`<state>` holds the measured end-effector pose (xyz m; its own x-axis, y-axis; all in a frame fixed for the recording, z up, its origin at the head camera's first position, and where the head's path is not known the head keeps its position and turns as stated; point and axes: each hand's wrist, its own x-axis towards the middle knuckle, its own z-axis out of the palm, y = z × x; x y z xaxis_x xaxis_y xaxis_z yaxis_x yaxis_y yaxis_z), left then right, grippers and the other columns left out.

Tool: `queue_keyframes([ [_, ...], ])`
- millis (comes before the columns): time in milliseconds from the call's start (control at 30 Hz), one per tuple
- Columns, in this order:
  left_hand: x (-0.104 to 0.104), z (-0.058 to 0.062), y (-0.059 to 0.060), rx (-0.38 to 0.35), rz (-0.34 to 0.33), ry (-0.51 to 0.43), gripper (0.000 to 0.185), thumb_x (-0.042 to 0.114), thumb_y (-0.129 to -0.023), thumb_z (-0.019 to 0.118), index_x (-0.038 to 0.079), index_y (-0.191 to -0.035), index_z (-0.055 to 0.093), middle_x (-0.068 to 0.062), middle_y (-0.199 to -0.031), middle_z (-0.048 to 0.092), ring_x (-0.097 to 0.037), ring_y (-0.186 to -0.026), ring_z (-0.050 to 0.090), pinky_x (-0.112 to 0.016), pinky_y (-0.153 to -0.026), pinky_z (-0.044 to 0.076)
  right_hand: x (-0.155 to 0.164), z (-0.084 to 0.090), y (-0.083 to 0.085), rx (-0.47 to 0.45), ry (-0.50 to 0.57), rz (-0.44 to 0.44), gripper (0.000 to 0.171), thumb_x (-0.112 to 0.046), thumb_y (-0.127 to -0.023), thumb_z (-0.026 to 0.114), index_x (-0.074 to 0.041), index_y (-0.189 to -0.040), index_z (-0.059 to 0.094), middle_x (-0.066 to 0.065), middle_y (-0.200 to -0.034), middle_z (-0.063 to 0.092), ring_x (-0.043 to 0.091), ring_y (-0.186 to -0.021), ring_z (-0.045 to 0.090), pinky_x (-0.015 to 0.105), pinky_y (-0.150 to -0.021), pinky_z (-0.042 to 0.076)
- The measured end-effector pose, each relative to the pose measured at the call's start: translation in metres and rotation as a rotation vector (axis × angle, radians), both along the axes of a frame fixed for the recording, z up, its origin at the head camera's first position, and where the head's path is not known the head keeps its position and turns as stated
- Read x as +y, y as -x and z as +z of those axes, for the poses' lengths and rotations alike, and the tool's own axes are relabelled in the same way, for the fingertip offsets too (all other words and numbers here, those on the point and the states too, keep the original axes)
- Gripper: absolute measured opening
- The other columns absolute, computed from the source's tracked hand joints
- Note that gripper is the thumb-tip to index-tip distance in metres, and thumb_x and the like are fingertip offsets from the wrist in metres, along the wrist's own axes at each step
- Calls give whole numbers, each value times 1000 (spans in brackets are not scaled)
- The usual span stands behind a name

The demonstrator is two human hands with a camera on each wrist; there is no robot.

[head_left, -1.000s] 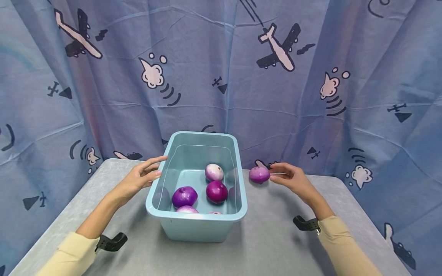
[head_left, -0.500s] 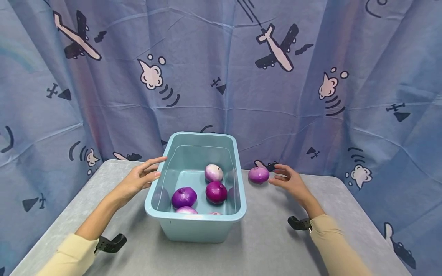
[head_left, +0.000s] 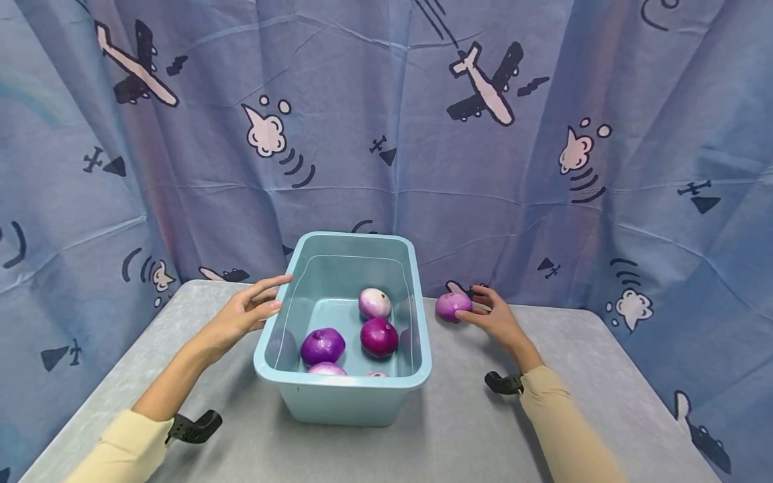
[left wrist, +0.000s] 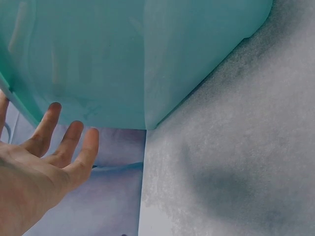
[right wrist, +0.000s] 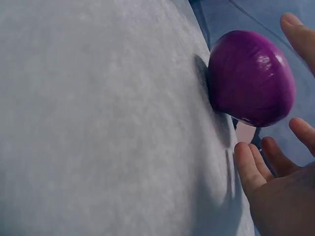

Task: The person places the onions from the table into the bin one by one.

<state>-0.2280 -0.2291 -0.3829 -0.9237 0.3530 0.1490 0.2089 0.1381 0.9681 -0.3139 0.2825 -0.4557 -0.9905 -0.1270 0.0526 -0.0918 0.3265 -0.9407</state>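
A light blue plastic bin [head_left: 341, 404] stands mid-table with several purple and pale onions inside; the front wall partly hides the nearest ones. My left hand [head_left: 237, 320] is at the bin's left side, fingertips right at the rim. In the left wrist view its loosely bent fingers [left wrist: 87, 147] lie along the bin's wall [left wrist: 88, 59]. A purple onion [head_left: 449, 306] sits on the table right of the bin. Beside it is my right hand [head_left: 500, 323], thumb and fingers spread. The right wrist view has the onion [right wrist: 251, 78] between the parted thumb and fingers, with gaps showing.
Inside the bin lie a pale onion [head_left: 374, 304], a dark magenta onion [head_left: 379, 337] and a violet onion [head_left: 323, 346]. A grey table [head_left: 471, 422] carries everything. Close behind its far edge hangs a blue curtain [head_left: 338, 134] with airplane prints.
My right hand drew back slightly from the onion, then moved left, so its thumb now overlaps the onion in the head view. The left hand and bin have stayed put.
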Motion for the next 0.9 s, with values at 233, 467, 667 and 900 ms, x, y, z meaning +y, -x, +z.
queue_keyframes([
  [233, 0, -1, 0, -5, 4, 4, 54, 21, -104, 59, 12, -155, 42, -24, -149, 43, -30, -122, 57, -50, -97, 47, -10, -5, 9, 14, -41, -4, 87, -17, -87, 84, 4, -154, 32, 32, -148, 37, 47, -134, 42, 53, -107, 38],
  [467, 1, -1, 0, -4, -1, 1, 55, 21, -105, 59, 12, -156, 42, -24, -149, 44, -31, -122, 57, -45, -95, 50, -14, -6, 10, 49, -93, -29, 77, -15, -85, 86, 6, -146, 45, 29, -139, 48, 41, -122, 51, 37, -93, 48],
  [667, 1, 0, 0, 0, 2, -1, 55, 20, -105, 59, 11, -156, 41, -24, -148, 44, -30, -121, 58, -44, -94, 50, -13, -8, 8, 74, -96, -24, 73, -15, -84, 86, 5, -144, 48, 29, -138, 49, 40, -118, 53, 28, -84, 48],
  [900, 2, 0, -1, -1, 1, 2, 54, 20, -105, 59, 11, -156, 41, -24, -148, 45, -29, -120, 59, -44, -94, 50, -8, -9, 2, 87, -82, -18, 71, -16, -86, 85, 4, -144, 50, 26, -141, 49, 38, -118, 53, 28, -87, 48],
])
